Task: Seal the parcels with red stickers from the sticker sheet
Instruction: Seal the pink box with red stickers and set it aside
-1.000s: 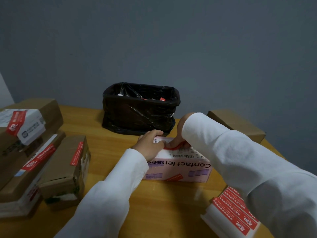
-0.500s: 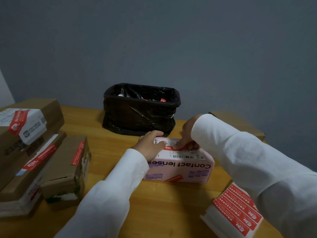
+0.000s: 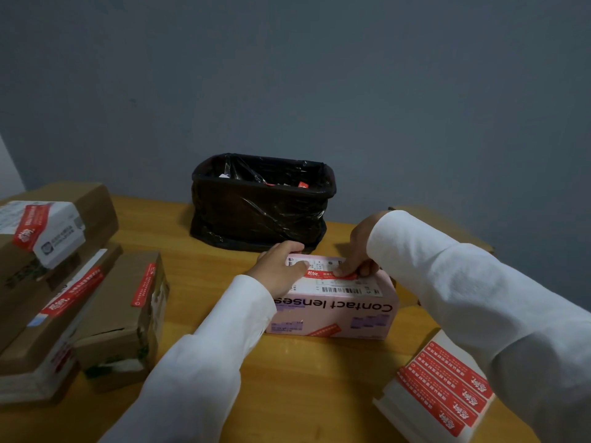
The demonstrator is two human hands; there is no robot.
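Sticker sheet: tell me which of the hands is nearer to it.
Right. The right hand presses the pink box top beyond the sticker sheet; the left hand lies further left.

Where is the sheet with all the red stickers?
The sticker sheet lies at the bottom right of the head view, on the wooden table, in front of the pink parcel.
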